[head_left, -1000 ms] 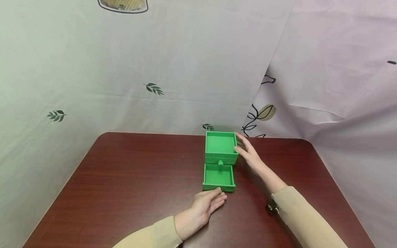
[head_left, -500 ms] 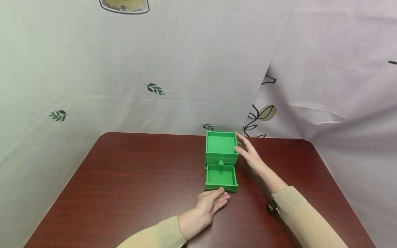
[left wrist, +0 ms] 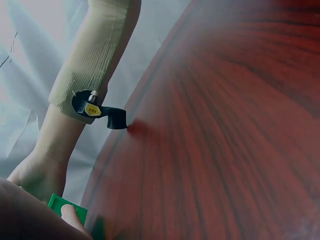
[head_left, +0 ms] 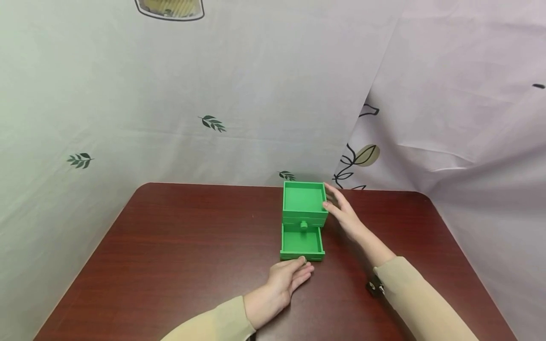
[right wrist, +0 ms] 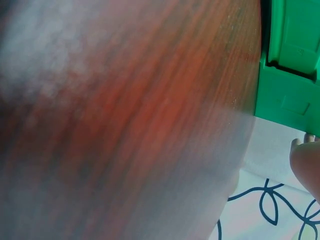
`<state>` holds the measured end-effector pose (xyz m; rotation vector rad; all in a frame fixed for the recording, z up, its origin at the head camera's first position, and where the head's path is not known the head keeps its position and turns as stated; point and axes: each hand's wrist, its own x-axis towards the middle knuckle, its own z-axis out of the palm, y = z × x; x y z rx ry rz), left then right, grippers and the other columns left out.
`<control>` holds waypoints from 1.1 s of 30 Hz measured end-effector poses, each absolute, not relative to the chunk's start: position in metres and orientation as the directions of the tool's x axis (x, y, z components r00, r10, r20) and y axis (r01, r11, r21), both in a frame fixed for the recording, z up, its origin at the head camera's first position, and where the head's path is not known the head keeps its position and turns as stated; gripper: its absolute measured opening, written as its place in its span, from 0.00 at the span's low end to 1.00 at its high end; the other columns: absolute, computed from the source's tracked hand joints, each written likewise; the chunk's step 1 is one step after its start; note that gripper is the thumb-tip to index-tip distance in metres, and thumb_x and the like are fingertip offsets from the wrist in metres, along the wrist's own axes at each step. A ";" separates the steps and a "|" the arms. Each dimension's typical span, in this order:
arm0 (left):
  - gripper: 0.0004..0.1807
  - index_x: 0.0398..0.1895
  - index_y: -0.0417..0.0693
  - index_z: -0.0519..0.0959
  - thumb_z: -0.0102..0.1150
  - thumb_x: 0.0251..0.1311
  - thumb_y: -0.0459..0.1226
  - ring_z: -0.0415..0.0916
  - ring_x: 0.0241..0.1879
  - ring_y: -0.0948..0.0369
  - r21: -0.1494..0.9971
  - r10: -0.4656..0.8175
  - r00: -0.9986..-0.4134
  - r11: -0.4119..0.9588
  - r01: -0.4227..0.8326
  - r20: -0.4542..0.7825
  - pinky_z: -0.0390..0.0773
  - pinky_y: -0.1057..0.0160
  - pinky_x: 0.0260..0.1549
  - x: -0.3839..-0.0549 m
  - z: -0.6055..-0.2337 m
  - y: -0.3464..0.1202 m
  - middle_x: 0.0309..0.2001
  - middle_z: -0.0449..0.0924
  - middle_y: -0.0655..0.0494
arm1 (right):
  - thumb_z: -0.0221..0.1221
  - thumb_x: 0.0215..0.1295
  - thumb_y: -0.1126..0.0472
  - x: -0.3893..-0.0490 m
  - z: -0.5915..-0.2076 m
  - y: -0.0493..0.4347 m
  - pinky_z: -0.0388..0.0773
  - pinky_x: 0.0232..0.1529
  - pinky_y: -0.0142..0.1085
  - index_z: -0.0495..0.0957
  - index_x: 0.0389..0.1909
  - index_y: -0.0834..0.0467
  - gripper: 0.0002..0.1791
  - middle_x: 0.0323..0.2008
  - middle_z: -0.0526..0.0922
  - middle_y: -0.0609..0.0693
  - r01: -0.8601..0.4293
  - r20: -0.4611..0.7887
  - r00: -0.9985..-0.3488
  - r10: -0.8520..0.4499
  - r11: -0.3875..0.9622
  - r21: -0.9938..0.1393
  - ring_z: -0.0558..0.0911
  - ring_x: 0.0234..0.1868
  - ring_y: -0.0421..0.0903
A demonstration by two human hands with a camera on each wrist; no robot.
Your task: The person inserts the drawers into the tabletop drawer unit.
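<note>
A small green drawer cabinet (head_left: pixel 304 196) with a recessed top stands near the table's back edge. Its lower drawer (head_left: pixel 302 241) is pulled out toward me, and bare inside. My left hand (head_left: pixel 279 284) is at the drawer's front; its thumb and fingers pinch the knob there, which they mostly hide. On the cabinet's right side, my right hand (head_left: pixel 345 215) holds the wall, thumb at the near corner and fingers farther back. An upper knob (head_left: pixel 304 225) shows above the drawer. In the right wrist view, the cabinet's green side (right wrist: pixel 290 97) meets my fingers.
The dark red wooden table (head_left: pixel 192 246) has rounded back corners. Behind it hangs a pale cloth (head_left: pixel 256 94) printed with leaves. A dark wrist device (head_left: pixel 375 286) sits at my right sleeve cuff.
The drawer and my left hand shifted right together, then a little back left. The drawer now sits slightly farther in. My right hand has stayed on the cabinet.
</note>
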<state>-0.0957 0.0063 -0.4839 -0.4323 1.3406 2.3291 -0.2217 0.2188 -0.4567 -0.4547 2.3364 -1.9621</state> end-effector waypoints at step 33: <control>0.19 0.60 0.19 0.74 0.60 0.74 0.28 0.90 0.38 0.63 0.757 0.202 -0.868 -0.427 -0.495 -0.453 0.92 0.63 0.48 -0.098 -0.481 0.011 0.43 0.91 0.44 | 0.49 0.83 0.64 -0.223 -0.458 0.220 0.68 0.64 0.16 0.48 0.86 0.59 0.36 0.82 0.57 0.66 -0.183 0.138 -0.955 -0.261 0.158 -0.970 0.59 0.81 0.64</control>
